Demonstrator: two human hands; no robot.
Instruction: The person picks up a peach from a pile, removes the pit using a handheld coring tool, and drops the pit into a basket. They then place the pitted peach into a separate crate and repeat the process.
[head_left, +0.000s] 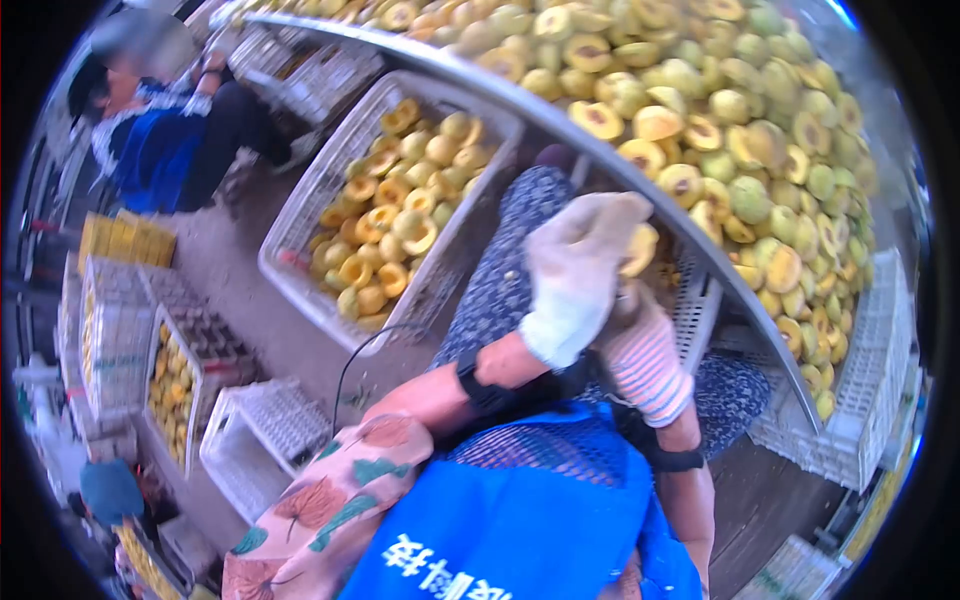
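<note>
My left hand (583,268), in a whitish glove, is closed at the rim of the heaped table, with a yellow fruit half (640,250) at its fingertips. Just below it my right hand (648,362), in a striped glove, has its fingers bent round something small and blurred that I cannot make out. Both hands are close together above my lap. Many halved yellow-green fruits (700,130) are heaped on the metal-edged table (530,100). Left of my hands, a white crate (290,225) holds more fruit halves (395,215).
A seated person (160,140) is at the upper left. Stacked white crates (115,330), a fruit-filled crate (205,365) and a white crate (240,450) stand at the left. More white crates (865,370) are at the right, under the table's edge.
</note>
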